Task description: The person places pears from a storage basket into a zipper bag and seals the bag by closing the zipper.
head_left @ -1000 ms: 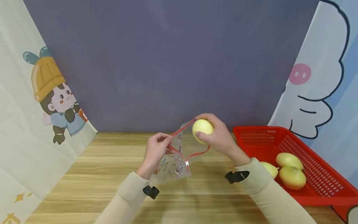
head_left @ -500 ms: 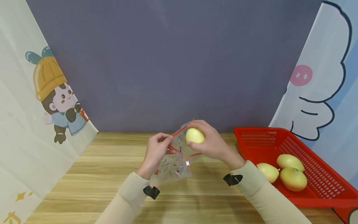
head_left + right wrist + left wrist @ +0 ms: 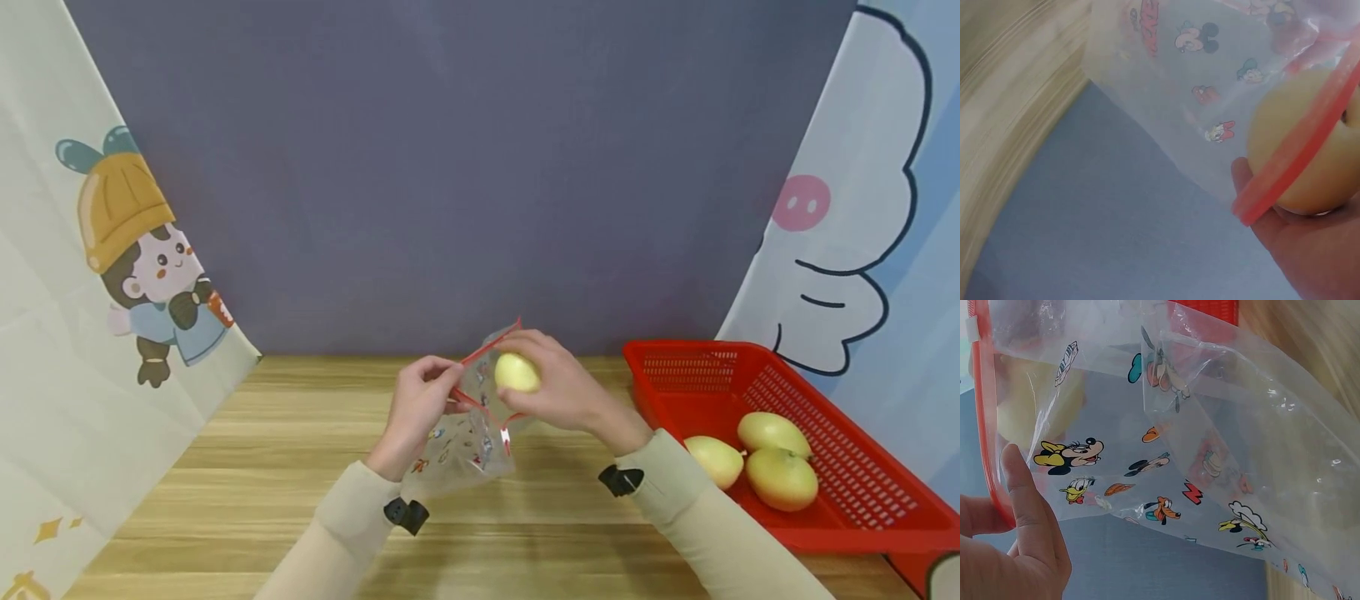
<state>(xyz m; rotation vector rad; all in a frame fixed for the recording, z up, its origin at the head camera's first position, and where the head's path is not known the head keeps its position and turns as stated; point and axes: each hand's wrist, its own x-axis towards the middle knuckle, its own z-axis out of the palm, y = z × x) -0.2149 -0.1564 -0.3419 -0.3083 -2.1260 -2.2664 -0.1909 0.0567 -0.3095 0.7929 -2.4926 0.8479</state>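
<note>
A clear zip bag [image 3: 457, 454] with cartoon prints and a red zip edge hangs above the table, its mouth spread. My left hand [image 3: 420, 408] pinches the zip edge on its left side. In my right hand [image 3: 562, 387] I grip a pale yellow oval fruit [image 3: 516, 373] at the bag's mouth. The right wrist view shows this fruit [image 3: 1291, 131] partly behind the red zip strip [image 3: 1300, 144], which crosses my fingers. Through the clear plastic, the left wrist view shows the fruit [image 3: 1041, 406] dimly. A white slider [image 3: 505, 436] sits at the zip's near end.
On the right stands a red plastic basket [image 3: 825, 537] with three similar yellow fruits [image 3: 782, 479] in it. Beneath my hands is a wood-grain table [image 3: 300, 467]. A dark grey panel [image 3: 480, 167] closes off the back, and printed cloths [image 3: 45, 333] flank both sides.
My right hand has moved left and slightly down with the fruit, bringing it into the bag's mouth. The left hand has kept its pinch and barely moved.
</note>
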